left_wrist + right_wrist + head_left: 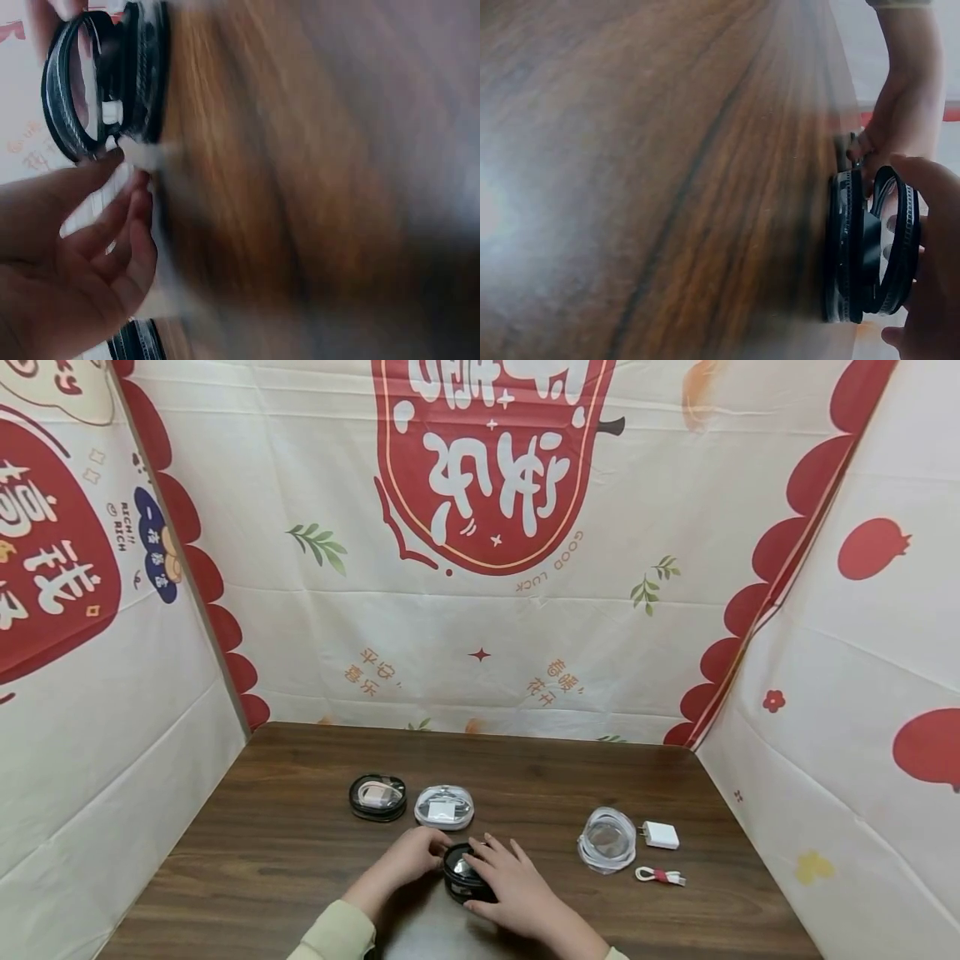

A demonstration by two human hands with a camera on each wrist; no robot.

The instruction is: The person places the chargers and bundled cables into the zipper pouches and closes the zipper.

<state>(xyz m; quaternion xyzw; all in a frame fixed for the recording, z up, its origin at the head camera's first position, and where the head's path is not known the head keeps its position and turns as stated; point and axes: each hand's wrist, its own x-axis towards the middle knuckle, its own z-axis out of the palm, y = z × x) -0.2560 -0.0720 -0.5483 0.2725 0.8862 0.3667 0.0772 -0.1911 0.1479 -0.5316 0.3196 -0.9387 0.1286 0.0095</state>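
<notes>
A small round black zip case (459, 866) with a clear window stands on the table between both hands. Its lid (907, 255) is partly raised from the base (844, 247) in the right wrist view, and something black shows inside. My left hand (411, 860) is at the case's left far edge. In the left wrist view, the thumb and forefinger of that hand (82, 277) pinch at the case's rim; a zip pull there is too blurred to make out. My right hand (517, 889) lies over the case's right side and grips the lid, thumb at the near edge.
Behind the hands sit a black-edged clear case (378, 797) and a white-edged one (444, 808), each with a charger inside. To the right lie a coiled white cable (607, 840), a white plug adapter (661, 835) and a short cable with a red tie (660, 876). Printed cloth (480, 627) surrounds the table.
</notes>
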